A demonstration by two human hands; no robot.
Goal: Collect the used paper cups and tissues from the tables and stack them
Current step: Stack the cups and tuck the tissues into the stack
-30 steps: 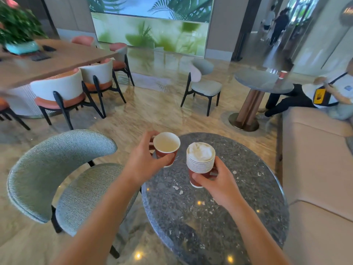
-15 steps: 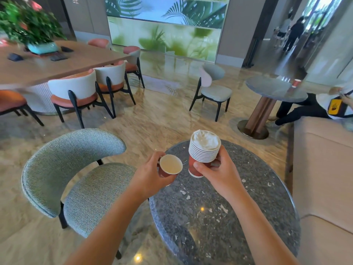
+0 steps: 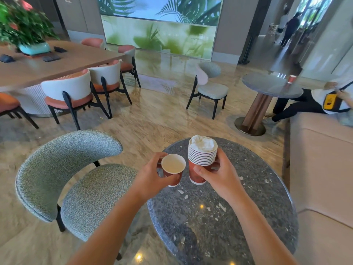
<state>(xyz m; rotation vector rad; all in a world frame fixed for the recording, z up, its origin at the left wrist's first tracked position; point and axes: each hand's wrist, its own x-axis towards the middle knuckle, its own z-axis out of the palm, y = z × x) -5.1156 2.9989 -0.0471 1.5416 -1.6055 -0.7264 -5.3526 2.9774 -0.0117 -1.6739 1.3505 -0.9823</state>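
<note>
Red cup (image 3: 172, 167) is sitting in your curled left hand (image 3: 150, 181); your right hand (image 3: 222, 175) is gripping the stack (image 3: 201, 158). Try sliding the stack straight down into it.

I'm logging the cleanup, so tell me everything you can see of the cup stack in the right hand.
The cup stack is nested red paper cups with white rims, upright, over the speckled table. Crumpled white tissue fills the top cup. The right hand grips its lower part, thumb across the front.
</note>
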